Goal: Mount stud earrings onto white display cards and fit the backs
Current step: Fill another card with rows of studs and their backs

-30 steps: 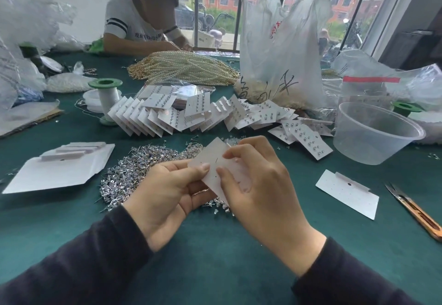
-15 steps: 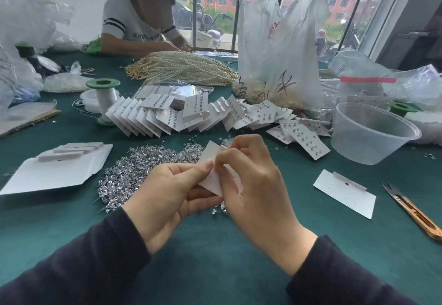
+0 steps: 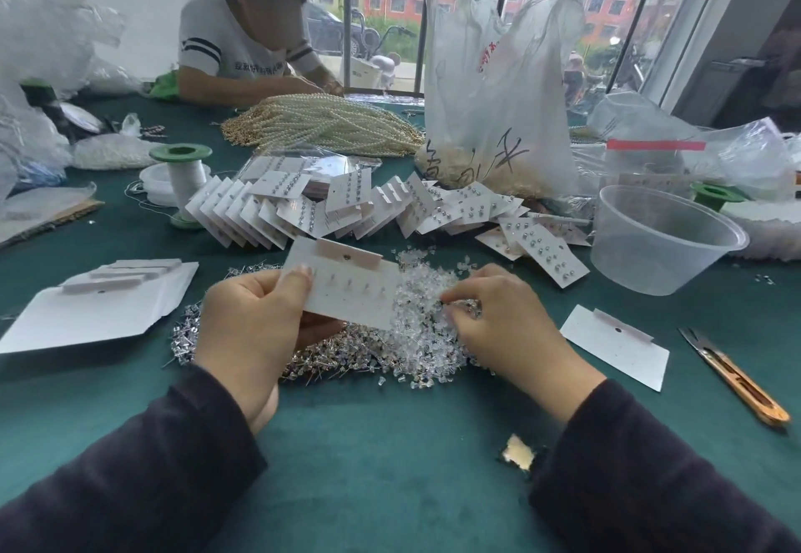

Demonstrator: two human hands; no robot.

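Right hand (image 3: 503, 323) dropped to pinch clear backs (image 3: 418, 340); left hand (image 3: 247, 323) grips card (image 3: 351, 288).

Our green-clothed table (image 3: 390, 466) carries stud earrings (image 3: 338, 357) and clear backs (image 3: 420, 344) in heaps, a row of filled cards (image 3: 303, 214), a blank card (image 3: 615, 349), thread snips (image 3: 732, 379), a plastic tub (image 3: 663, 240).

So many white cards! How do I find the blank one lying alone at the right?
Start at the clear plastic tub on the table's right and come toward the wearer. The card lies flat between the right hand and the orange-handled snips. It is single and bare, unlike the studded fan and the left stack.
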